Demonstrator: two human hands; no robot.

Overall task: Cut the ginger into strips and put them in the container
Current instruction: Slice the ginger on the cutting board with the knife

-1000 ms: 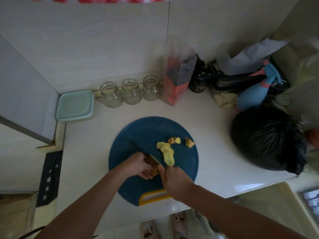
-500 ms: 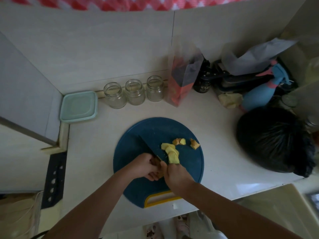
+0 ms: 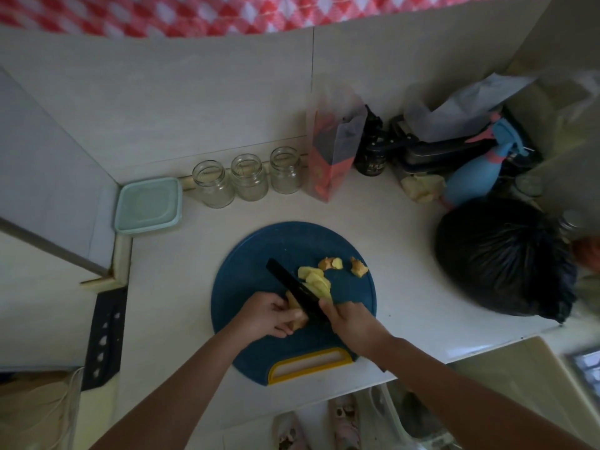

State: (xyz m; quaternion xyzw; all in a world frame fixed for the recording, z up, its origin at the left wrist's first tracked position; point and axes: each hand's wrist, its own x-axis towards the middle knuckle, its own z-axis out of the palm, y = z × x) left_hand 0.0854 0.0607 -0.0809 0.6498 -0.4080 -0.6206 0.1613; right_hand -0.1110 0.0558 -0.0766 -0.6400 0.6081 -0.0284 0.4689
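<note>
Though unreadable, dark jar label.

cutting board dark blue, yellow handle slot. knife black. ginger slices pale yellow, brownish edges. container mint green. desk off-white. cloth up top red-white checked. spray bottle blue with pink trim. bag black.

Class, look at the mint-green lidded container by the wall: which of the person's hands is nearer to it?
The left hand. It holds the ginger piece on the side of the board facing the container; the right hand, gripping the knife, is farther away across the board.
</note>
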